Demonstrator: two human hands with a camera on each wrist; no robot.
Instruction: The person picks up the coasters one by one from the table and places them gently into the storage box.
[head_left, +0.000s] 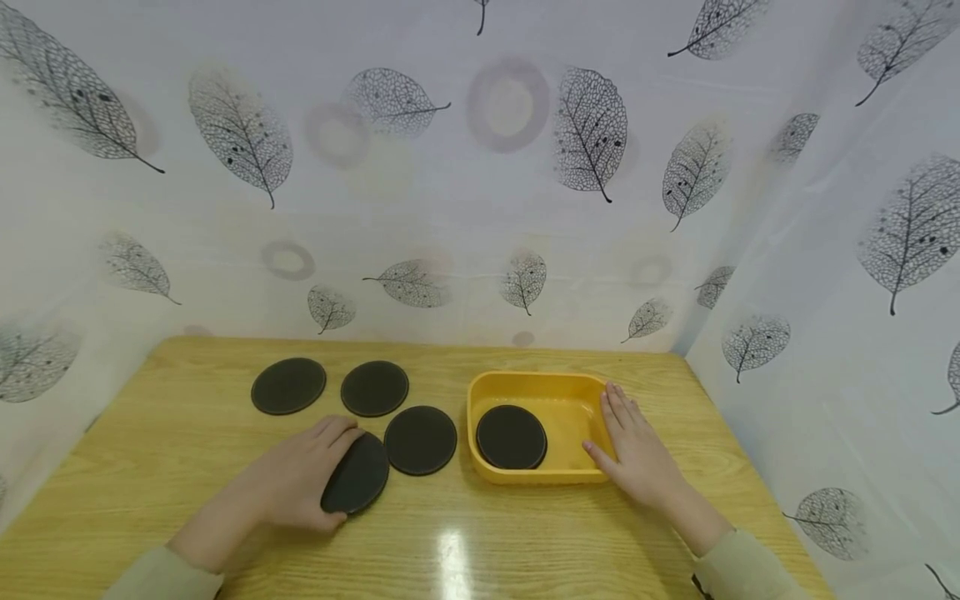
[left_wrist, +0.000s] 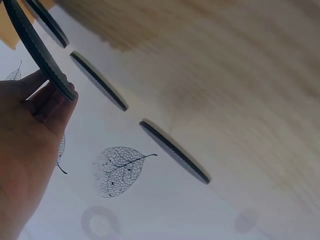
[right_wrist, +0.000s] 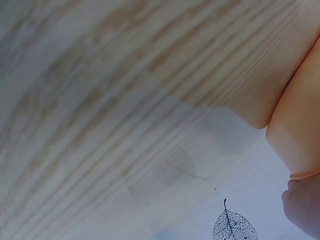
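One disc (head_left: 360,477) is partly hidden by gripping left fingers (head_left: 342,432); straight right fingers (head_left: 619,408) touch the tray (head_left: 536,477).

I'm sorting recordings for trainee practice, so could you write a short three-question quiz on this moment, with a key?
1. How many black discs show in the head view altogether?
2. True or false: the right hand is gripping a disc.
3. Choose one. Inside the yellow tray there is:
A) nothing
B) one disc
C) three discs

Key
1. Five.
2. False: it touches the tray's right side, while the left hand grips a disc.
3. B.
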